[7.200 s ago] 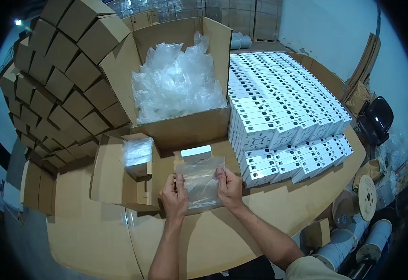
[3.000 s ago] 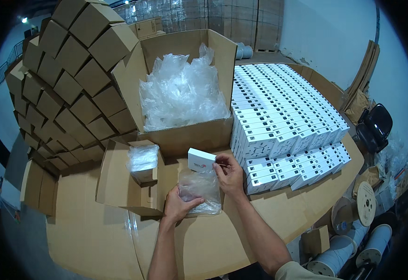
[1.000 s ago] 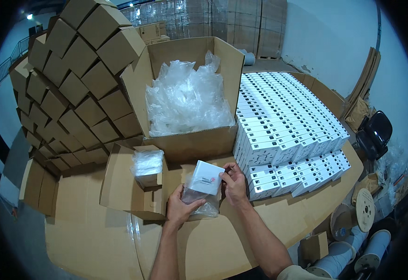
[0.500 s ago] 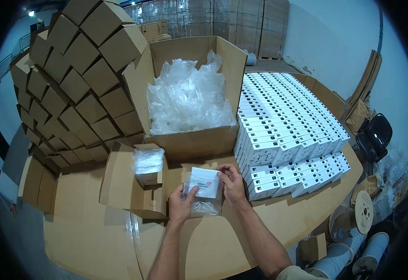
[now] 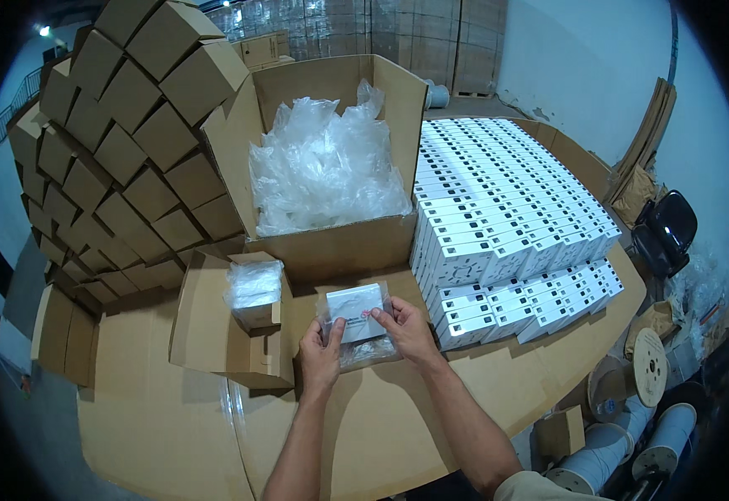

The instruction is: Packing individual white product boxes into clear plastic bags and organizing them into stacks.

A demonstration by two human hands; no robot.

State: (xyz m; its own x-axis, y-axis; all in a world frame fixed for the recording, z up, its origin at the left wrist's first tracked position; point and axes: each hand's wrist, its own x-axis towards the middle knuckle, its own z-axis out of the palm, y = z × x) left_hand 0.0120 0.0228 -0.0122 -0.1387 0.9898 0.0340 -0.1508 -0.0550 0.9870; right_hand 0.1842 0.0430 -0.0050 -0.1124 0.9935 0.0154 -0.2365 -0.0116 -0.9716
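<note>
Between my two hands is a flat white box (image 5: 354, 305) in a clear plastic bag (image 5: 368, 352); the bag's loose part hangs below the box on my side. My left hand (image 5: 322, 355) pinches the left edge, thumb on top. My right hand (image 5: 408, 331) grips the right side, its thumb across the bag's front. Just left of my left hand stands an open brown carton (image 5: 206, 321), with several plastic-wrapped packets (image 5: 254, 284) stacked inside it. Right of my right hand rise rows of white boxes (image 5: 464, 265), packed on edge.
A large open carton (image 5: 339, 242) full of clear plastic bags (image 5: 327, 167) stands behind my hands. Brown cartons (image 5: 122, 150) pile high on the left. Cardboard (image 5: 160, 401) covers the table. Cable spools (image 5: 648, 367) and a black chair (image 5: 667, 232) are at the right.
My right hand has moved from the box's upper right corner down to its side, and its thumb now lies on the bag. The whole view has shifted slightly.
</note>
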